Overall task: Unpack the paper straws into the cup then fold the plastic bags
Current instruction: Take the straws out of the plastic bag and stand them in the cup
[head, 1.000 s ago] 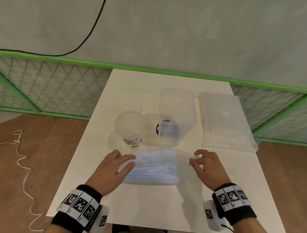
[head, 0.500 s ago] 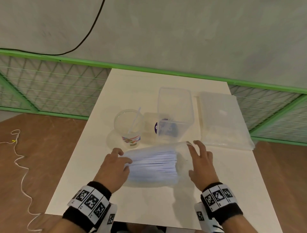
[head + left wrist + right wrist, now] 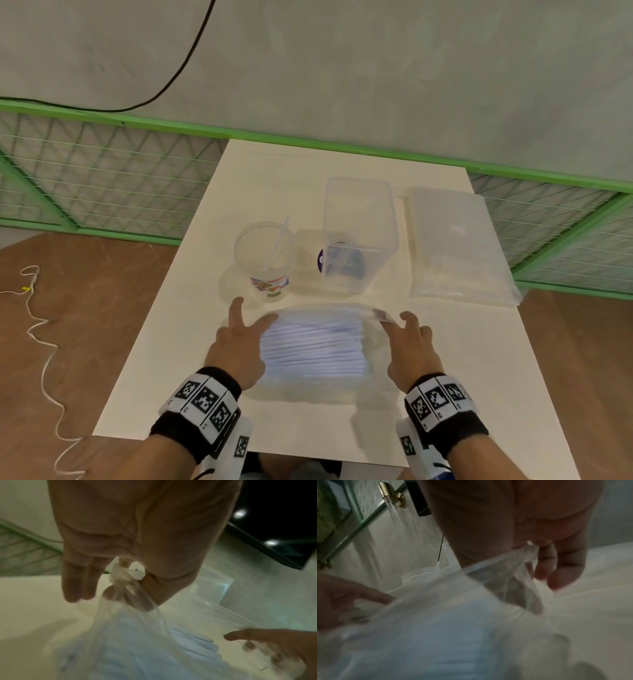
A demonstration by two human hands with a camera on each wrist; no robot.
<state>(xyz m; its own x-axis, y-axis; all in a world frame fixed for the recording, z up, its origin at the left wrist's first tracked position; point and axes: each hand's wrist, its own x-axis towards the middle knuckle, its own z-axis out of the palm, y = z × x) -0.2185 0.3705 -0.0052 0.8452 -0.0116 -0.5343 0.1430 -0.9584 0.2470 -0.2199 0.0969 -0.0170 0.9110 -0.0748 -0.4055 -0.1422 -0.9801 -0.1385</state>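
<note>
A clear plastic bag of white paper straws (image 3: 315,346) hangs tilted just above the white table (image 3: 479,394), stretched between my two hands. My left hand (image 3: 239,339) pinches the bag's left top corner (image 3: 125,580) between thumb and finger, with its other fingers spread. My right hand (image 3: 409,342) pinches the right top corner (image 3: 527,555). The bag (image 3: 436,635) is blurred in both wrist views. Behind it stands the clear plastic cup (image 3: 265,255) with a printed base and one white straw (image 3: 278,241) leaning in it.
A tall clear plastic container (image 3: 359,233) stands to the right of the cup, with a blue label behind it. A stack of flat plastic bags (image 3: 455,240) lies at the right rear. A green mesh fence (image 3: 102,178) runs behind the table.
The bag lay flat on the table under my hands. Both hands took hold of its far corners and raised that edge, so the bag now hangs lifted and tilted.
</note>
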